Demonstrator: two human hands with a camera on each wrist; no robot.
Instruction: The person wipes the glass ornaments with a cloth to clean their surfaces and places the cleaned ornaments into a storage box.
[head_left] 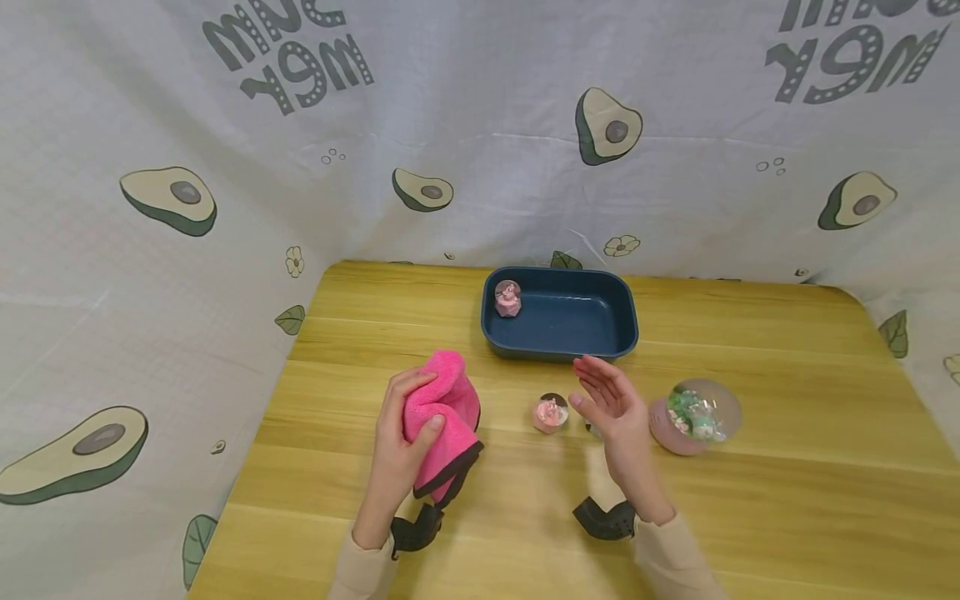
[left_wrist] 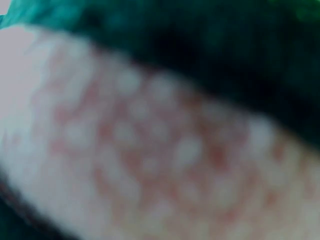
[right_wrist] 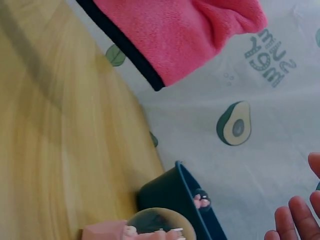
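Note:
In the head view my left hand [head_left: 399, 433] grips a bunched pink cloth [head_left: 453, 446] with dark edging, raised over the table's left half. My right hand [head_left: 622, 429] holds nothing; its fingers are loosely extended, seen also as fingertips in the right wrist view. Just left of it stands a small snow globe [head_left: 551, 413] with a pink base. Part of another small clear object [head_left: 593, 428] shows behind the right hand, mostly hidden. A larger snow globe [head_left: 693, 417] with green figures lies tilted to the right. The left wrist view is too blurred to read.
A dark blue rectangular bin [head_left: 558, 354] stands at the back of the wooden table [head_left: 787, 467], with a small pink-based snow globe [head_left: 507, 298] in its left corner. White avocado-print fabric [head_left: 495, 92] hangs behind and at the sides.

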